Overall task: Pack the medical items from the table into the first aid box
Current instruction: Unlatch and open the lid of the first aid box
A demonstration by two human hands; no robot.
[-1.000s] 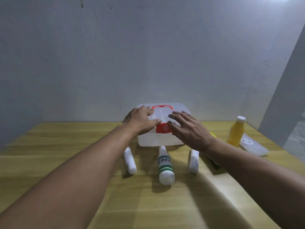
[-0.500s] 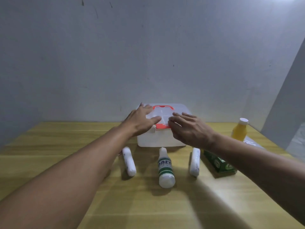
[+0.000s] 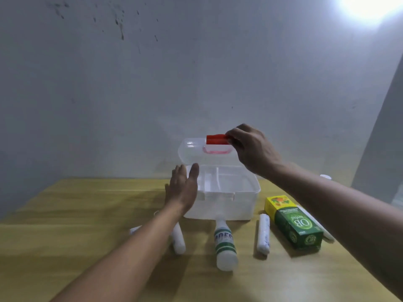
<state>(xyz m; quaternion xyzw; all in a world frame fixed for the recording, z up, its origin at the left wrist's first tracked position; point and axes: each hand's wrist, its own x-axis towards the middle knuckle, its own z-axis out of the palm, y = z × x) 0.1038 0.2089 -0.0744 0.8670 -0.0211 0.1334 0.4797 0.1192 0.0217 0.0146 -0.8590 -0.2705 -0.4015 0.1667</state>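
The clear plastic first aid box [image 3: 244,203] stands at the back of the wooden table with its lid [image 3: 192,153] swung up. My right hand [image 3: 253,149] grips the lid's front edge beside the red latch [image 3: 217,139]. My left hand [image 3: 183,190] is flat and open against the box's left side. A divided tray [image 3: 218,182] shows inside the box. In front of the box lie a white bottle with green bands [image 3: 224,245], two white rolls [image 3: 178,238] [image 3: 263,234] and a green and yellow carton [image 3: 294,223].
A grey wall rises right behind the box. A white bottle cap [image 3: 325,177] peeks over my right forearm at the table's far right. Another small white item [image 3: 135,229] is partly hidden under my left forearm.
The lid was shut with both hands on top of it. Now my right hand has raised the lid, and my left hand has dropped to the box's left side.
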